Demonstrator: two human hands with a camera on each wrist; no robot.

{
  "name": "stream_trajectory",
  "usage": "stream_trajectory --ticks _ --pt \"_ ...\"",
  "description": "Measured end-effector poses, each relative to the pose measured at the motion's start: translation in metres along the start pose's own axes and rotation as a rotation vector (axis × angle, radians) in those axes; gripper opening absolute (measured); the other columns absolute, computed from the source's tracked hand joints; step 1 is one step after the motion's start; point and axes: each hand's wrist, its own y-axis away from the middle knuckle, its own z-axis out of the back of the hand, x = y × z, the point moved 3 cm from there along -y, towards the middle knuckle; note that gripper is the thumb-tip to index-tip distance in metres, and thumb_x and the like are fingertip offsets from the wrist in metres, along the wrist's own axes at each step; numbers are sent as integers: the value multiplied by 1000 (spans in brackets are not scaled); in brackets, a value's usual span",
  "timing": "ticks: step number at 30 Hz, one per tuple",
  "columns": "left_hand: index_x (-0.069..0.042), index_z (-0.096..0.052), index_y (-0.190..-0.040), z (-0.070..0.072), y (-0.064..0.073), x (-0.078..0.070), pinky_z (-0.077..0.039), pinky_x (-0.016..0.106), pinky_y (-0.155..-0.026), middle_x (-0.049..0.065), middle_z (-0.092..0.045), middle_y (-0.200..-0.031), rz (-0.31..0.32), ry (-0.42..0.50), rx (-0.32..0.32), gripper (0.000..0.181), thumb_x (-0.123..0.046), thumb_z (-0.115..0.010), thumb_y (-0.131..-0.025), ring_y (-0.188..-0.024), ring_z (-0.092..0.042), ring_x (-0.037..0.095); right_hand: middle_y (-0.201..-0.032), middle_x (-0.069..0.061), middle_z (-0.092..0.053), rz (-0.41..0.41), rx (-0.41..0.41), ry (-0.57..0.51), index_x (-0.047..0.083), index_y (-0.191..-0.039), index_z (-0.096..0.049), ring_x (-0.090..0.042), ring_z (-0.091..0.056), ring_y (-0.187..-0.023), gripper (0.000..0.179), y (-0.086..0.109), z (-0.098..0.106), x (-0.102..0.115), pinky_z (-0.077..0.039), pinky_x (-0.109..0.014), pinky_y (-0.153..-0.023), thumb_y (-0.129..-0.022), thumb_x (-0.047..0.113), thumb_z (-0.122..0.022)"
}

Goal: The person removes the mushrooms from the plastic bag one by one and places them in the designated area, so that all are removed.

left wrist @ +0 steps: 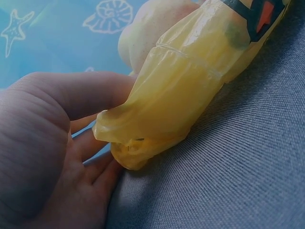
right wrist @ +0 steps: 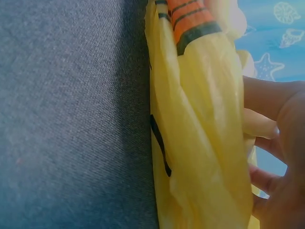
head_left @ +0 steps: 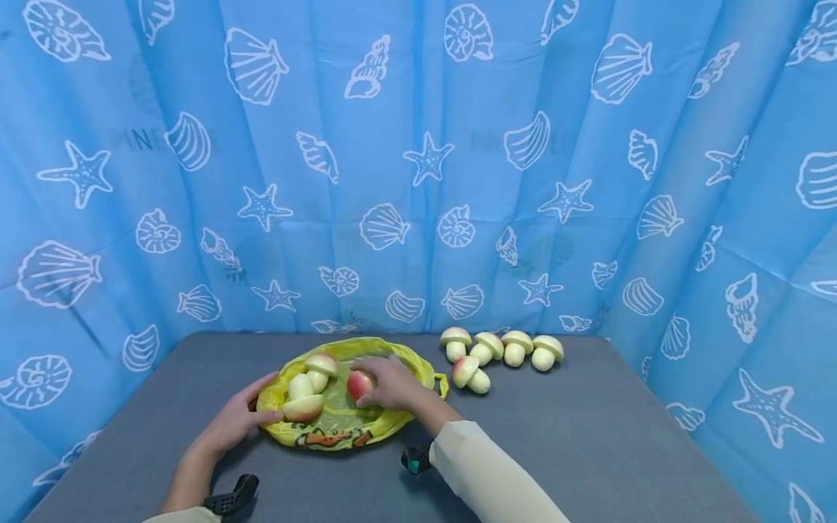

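Observation:
A yellow plastic bag (head_left: 405,425) lies spread on the table, its mouth opened upward and orange-and-black print on its near side. At the bag's left edge, my left hand (head_left: 232,421) holds the rim between thumb and fingers; the left wrist view shows the thumb (left wrist: 102,93) against the yellow film. Inside the bag my right hand (head_left: 390,385) grips a red-capped toy mushroom (head_left: 360,385), whose stem is hidden. Two more toy mushrooms lie in the bag's left part: one with its cap up (head_left: 322,365), another with its cap down (head_left: 303,408).
Several toy mushrooms (head_left: 516,345) stand in a row at the table's back right, and another mushroom (head_left: 469,374) lies on its side before them. A blue curtain (head_left: 418,181) with white shells hangs behind the grey table (head_left: 575,450).

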Motion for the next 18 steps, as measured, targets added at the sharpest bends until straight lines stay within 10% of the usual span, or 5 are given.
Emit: stream_trajectory --ticks 18 --pt "-3 -24 -154 0 2 -3 -23 60 -108 29 -20 -155 -5 -7 -7 88 -33 -73 -86 -140 -19 46 -119 2 -64 8 -118 -182 20 -134 -60 -13 -59 -100 60 24 26 6 -50 -27 -74 -80 36 -80"
